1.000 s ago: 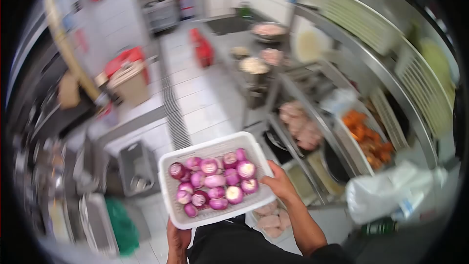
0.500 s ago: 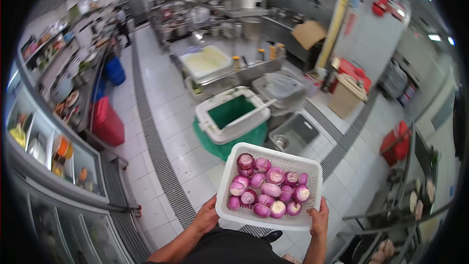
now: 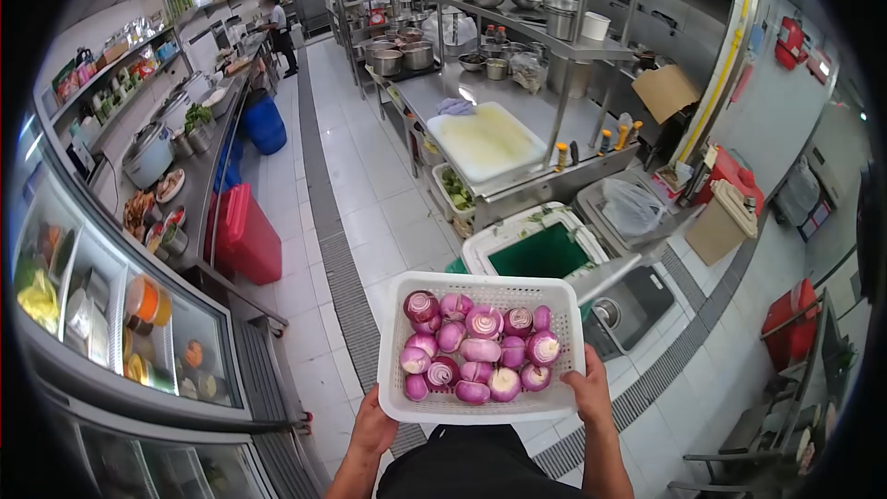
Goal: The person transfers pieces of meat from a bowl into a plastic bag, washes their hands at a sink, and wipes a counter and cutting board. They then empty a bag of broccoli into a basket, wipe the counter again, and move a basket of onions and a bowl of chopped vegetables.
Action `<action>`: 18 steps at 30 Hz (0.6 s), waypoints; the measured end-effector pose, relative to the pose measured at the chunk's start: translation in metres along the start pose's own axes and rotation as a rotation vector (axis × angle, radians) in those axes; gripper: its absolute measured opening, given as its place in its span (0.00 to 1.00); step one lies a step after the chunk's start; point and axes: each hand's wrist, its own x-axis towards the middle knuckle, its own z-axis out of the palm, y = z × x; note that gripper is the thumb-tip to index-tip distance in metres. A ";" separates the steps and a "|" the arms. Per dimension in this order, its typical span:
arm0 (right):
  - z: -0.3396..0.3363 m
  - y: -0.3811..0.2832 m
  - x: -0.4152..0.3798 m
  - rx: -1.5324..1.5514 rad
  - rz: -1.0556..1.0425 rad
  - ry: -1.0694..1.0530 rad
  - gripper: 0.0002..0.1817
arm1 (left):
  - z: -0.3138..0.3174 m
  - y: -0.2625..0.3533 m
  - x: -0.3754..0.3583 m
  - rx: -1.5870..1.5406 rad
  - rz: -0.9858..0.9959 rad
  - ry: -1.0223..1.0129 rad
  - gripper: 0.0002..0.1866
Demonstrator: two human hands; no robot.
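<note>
A white perforated plastic basket (image 3: 479, 414) is held out in front of my body at waist height. In it lie several peeled purple onions (image 3: 480, 350), some with cut ends facing up. My left hand (image 3: 373, 423) grips the basket's lower left corner, its fingers partly hidden beneath. At the lower right corner my right hand (image 3: 589, 392) is closed on the side, with the thumb over the rim. Just beyond the basket stands a white-rimmed bin (image 3: 476, 254) with a green inside.
A steel table (image 3: 407, 92) bears a white cutting board (image 3: 487, 140). Right of the bin is a floor-level sink (image 3: 637, 310). Glass-door fridges (image 3: 217, 319) and a red bin (image 3: 249, 236) line the left. Far down the aisle stands a person (image 3: 280, 32).
The view has swung leftward, so the table and bins appear farther right. The basket appears slightly left of before, still in both my hands.
</note>
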 end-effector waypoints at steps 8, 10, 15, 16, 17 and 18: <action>0.100 0.010 0.199 0.027 0.058 -0.136 0.32 | -0.017 0.092 0.150 0.112 0.052 0.151 0.29; 0.129 0.005 0.250 0.021 0.081 -0.209 0.31 | -0.027 0.106 0.179 0.089 0.088 0.202 0.28; 0.185 -0.008 0.368 0.001 0.084 -0.345 0.31 | -0.043 0.131 0.263 0.029 0.167 0.263 0.26; 0.197 -0.007 0.388 0.008 0.113 -0.353 0.32 | -0.046 0.138 0.281 0.018 0.195 0.299 0.26; 0.211 -0.004 0.408 0.011 0.122 -0.349 0.32 | -0.049 0.145 0.300 0.020 0.185 0.295 0.25; 0.220 0.006 0.432 -0.016 0.121 -0.362 0.32 | -0.055 0.152 0.322 0.024 0.171 0.281 0.25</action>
